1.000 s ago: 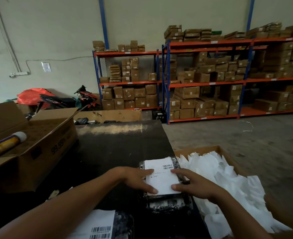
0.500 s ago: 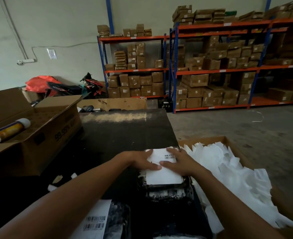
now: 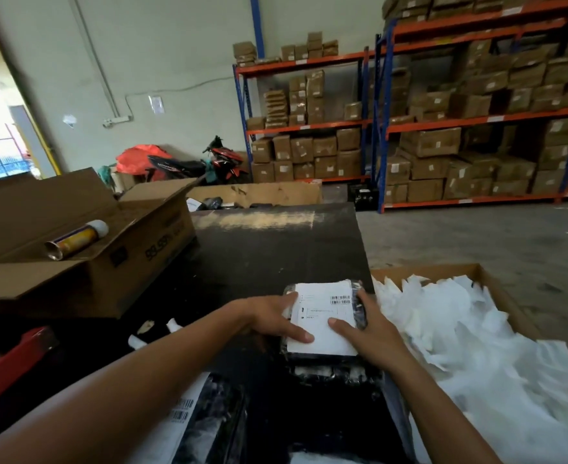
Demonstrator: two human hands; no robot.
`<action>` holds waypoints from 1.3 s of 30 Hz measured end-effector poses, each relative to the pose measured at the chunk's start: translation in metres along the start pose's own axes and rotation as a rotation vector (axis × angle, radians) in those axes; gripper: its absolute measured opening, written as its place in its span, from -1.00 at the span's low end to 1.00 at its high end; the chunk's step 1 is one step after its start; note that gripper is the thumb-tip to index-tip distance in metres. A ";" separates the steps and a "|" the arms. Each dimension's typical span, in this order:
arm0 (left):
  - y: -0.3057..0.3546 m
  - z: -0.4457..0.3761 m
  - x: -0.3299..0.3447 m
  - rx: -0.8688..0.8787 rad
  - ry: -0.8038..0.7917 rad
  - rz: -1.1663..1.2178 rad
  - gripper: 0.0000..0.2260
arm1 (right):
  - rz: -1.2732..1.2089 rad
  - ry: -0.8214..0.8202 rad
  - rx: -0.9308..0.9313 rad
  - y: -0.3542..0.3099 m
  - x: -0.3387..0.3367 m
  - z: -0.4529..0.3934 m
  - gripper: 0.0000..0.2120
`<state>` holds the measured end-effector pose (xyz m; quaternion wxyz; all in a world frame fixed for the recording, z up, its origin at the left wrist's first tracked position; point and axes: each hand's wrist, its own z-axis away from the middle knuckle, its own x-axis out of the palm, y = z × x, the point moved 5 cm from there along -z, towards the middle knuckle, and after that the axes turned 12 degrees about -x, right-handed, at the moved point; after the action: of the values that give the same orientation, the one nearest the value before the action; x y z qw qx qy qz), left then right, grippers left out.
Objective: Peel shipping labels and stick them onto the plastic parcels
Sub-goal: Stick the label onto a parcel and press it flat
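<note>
From your head camera, much is cut off or unclear. The print on the shipping label [image 3: 322, 318] is too small to read beyond a barcode near its far right corner. The black plastic parcel [image 3: 359, 306] under it shows only as a dark glossy rim around the label, and your hands cover parts of its sides. A second parcel with a barcoded label [image 3: 175, 420] is cropped by the bottom edge, between your forearms. Whether the label's near edge is fully stuck down cannot be told.

The labelled parcel lies on the dark table [image 3: 275, 249], near its right edge, just beside the cardboard box of white backing papers [image 3: 476, 346].

Your left hand [image 3: 275, 316] lies palm down across the parcel's left side, fingers straight and spread, one fingertip reaching onto the label's near left part. It presses flat and grips nothing. Your right hand [image 3: 366, 329] comes in from the right, thumb lying on the label's middle, the other fingers running up along the parcel's right edge; they look laid along it rather than curled round it.

At the far left an open carton [image 3: 115, 262] carries a spray can [image 3: 75, 237] lying on its flap.
</note>
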<state>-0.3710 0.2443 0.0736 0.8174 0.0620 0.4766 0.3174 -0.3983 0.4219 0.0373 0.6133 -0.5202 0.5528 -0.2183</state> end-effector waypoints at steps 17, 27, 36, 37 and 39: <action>0.029 0.063 -0.032 0.029 0.132 0.042 -0.20 | -0.075 0.161 -0.077 -0.057 -0.024 0.021 -0.49; 0.013 0.080 -0.013 0.039 0.096 0.216 -0.26 | 0.021 0.145 -0.027 -0.064 -0.026 0.037 -0.46; 0.013 0.095 -0.027 0.161 0.214 0.235 -0.27 | 0.042 0.196 -0.172 -0.089 -0.032 0.037 -0.47; 0.011 0.100 -0.027 0.176 0.226 0.225 -0.26 | 0.084 0.200 -0.187 -0.092 -0.032 0.042 -0.48; 0.007 0.112 -0.022 0.202 0.247 0.201 -0.25 | 0.140 0.206 -0.206 -0.097 -0.033 0.057 -0.50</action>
<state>-0.2900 0.2594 0.1533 0.7066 0.1518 0.5941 0.3532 -0.3265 0.4370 0.1285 0.5107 -0.5154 0.6669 -0.1695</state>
